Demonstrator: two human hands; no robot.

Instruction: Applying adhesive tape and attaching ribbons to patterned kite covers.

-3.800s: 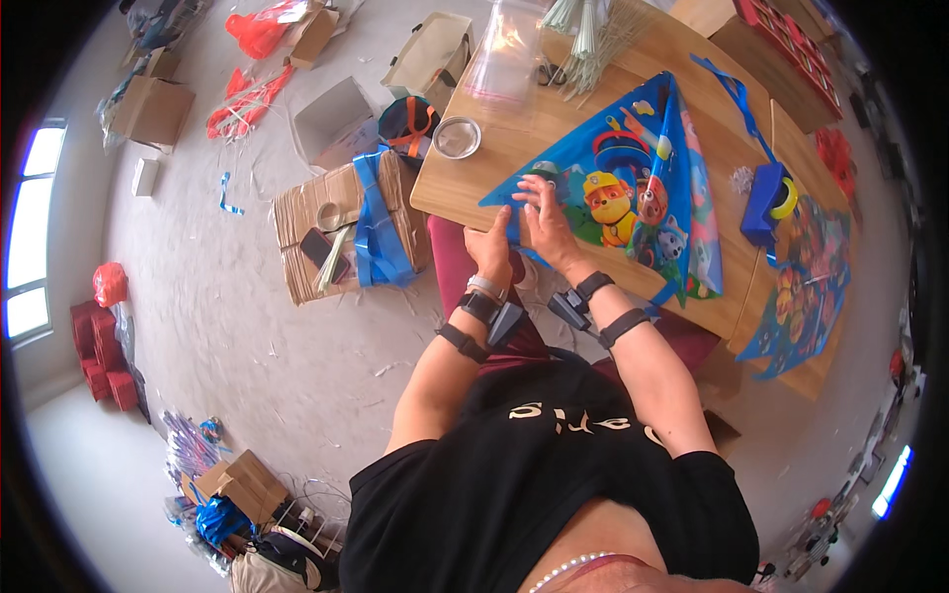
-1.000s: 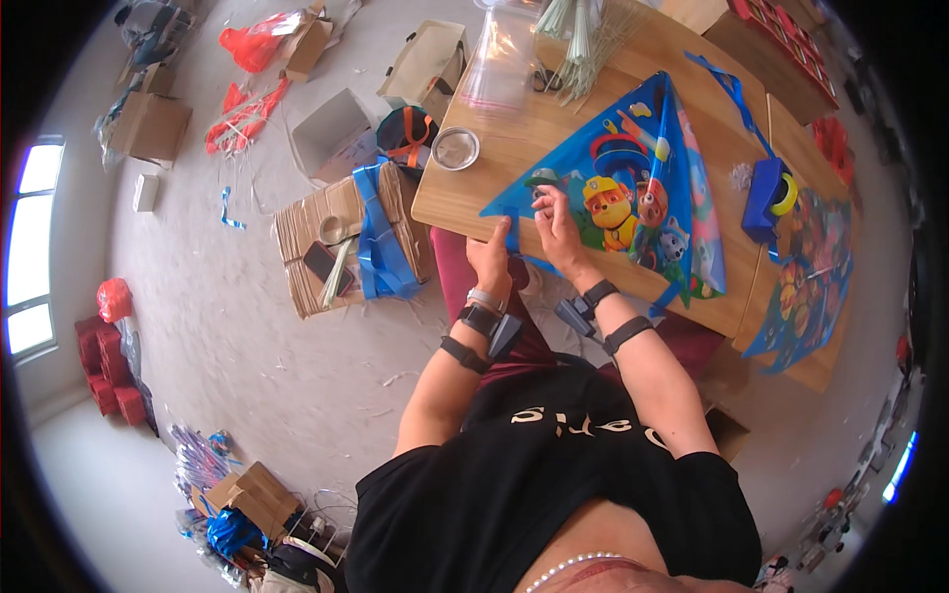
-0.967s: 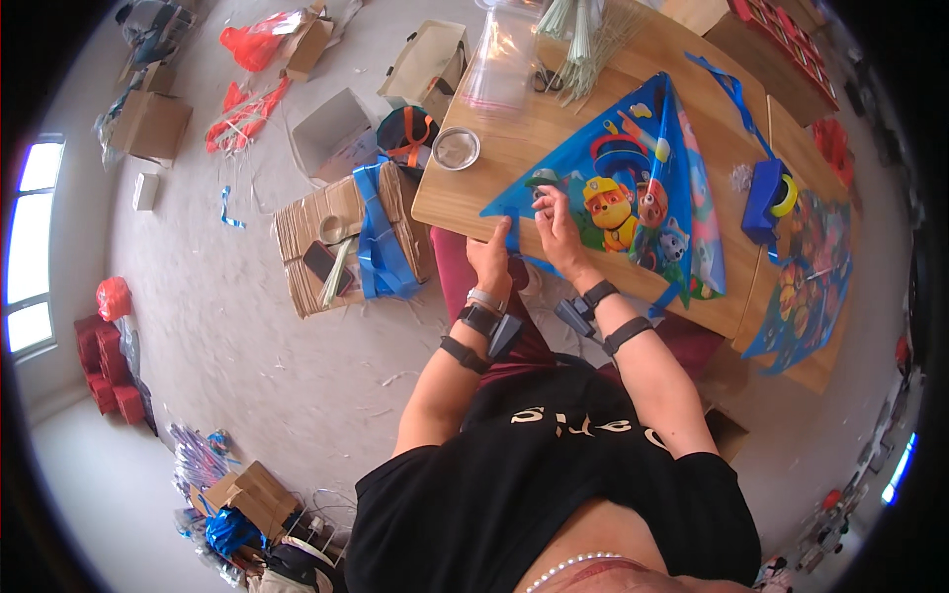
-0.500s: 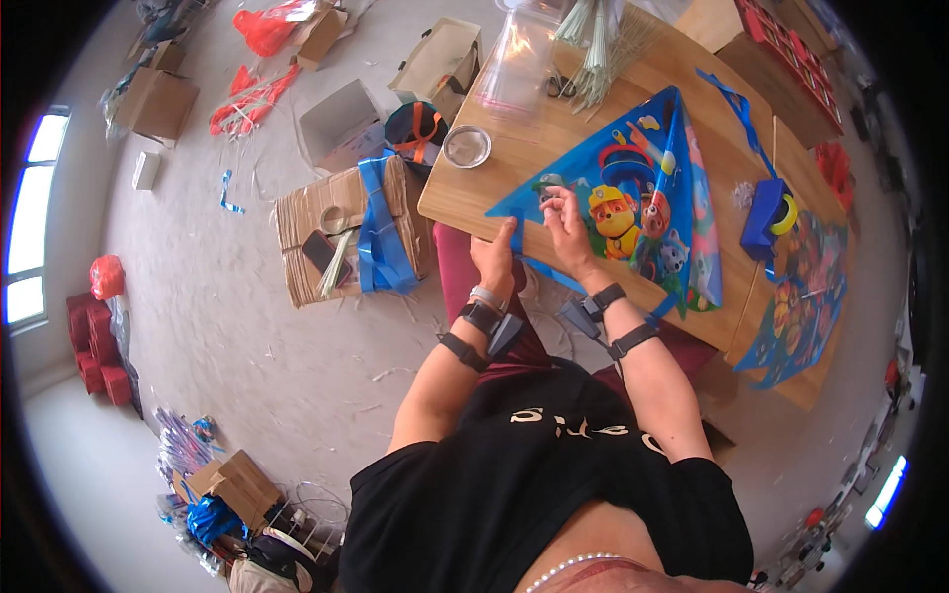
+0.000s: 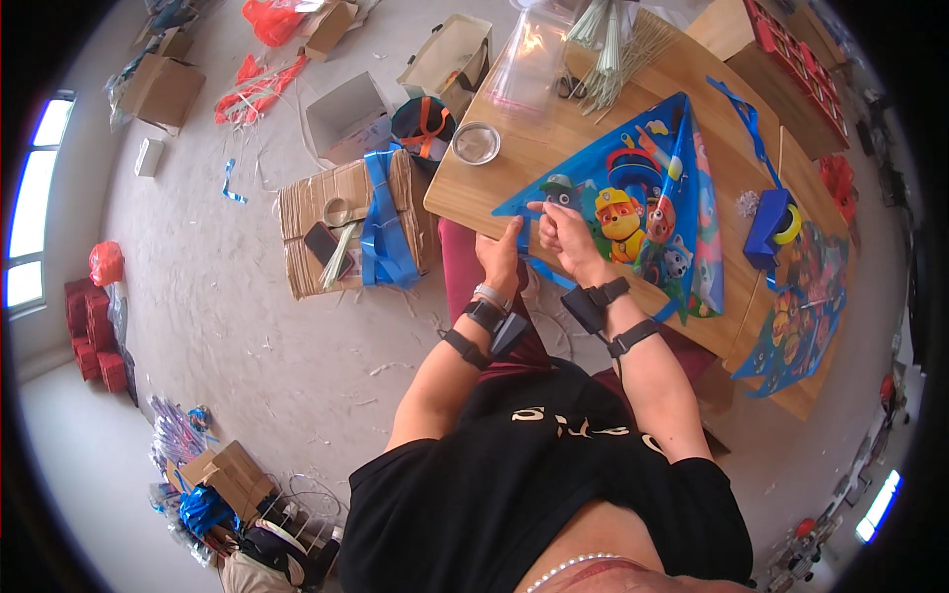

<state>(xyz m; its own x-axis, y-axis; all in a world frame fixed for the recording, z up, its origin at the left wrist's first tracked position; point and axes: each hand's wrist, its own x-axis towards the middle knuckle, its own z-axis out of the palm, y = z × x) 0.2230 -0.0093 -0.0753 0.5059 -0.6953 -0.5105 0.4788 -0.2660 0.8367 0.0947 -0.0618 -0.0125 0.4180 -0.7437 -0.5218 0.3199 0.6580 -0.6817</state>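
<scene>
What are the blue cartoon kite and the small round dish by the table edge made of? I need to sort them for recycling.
The kite looks like thin glossy plastic film or coated fabric: bright print, sharp folds. The round dish looks like metal: grey and shiny. Neither is certain.

Bright window daylight, fisheye-warped edges

Kite corner: the near corner of the blue cartoon kite [image 5: 633,212] is covered by the left hand [image 5: 502,259] and right hand [image 5: 561,229].
Fingertips: what is pinched between them cannot be told.
Second kite [image 5: 796,306]: partly hung over the wooden table [image 5: 474,193] edge, its print blurred.
Bundle of sticks [image 5: 618,40]: cut off at the top edge.
</scene>
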